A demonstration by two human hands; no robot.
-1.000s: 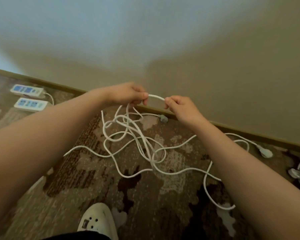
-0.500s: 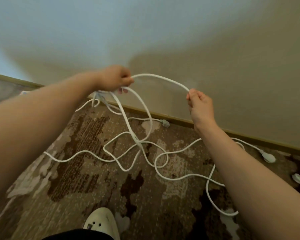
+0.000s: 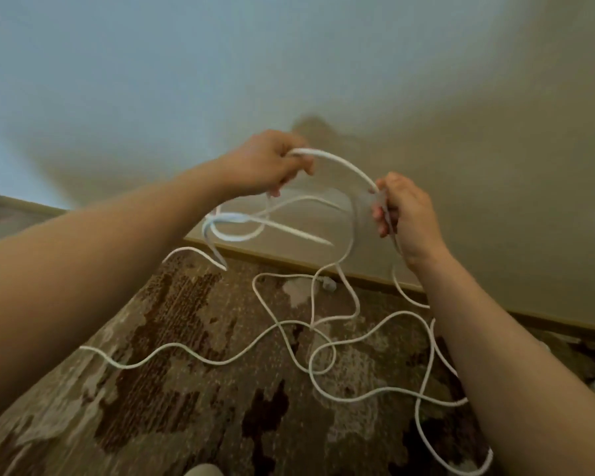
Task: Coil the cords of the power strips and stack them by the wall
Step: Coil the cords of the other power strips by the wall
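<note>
Loose white cord [image 3: 272,348] sprawls in tangled loops over the patterned brown carpet [image 3: 172,389], a plug [image 3: 327,282] lying by the baseboard [image 3: 375,280]. Raised before the wall [image 3: 323,63], the left hand [image 3: 265,163] and right hand [image 3: 406,211] each grip the cord, an arc between them.

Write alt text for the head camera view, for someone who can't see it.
Two bare hands, left hand and right hand, hold up an arc of white cord before a wall; the rest sprawls loose over a patterned carpet.

At frame centre, the left hand [image 3: 265,163] and the right hand [image 3: 404,211] each gripped the white cord [image 3: 340,164], which arched between them. Loose loops lay across the patterned carpet [image 3: 172,389] below, near the wall [image 3: 461,132].
</note>
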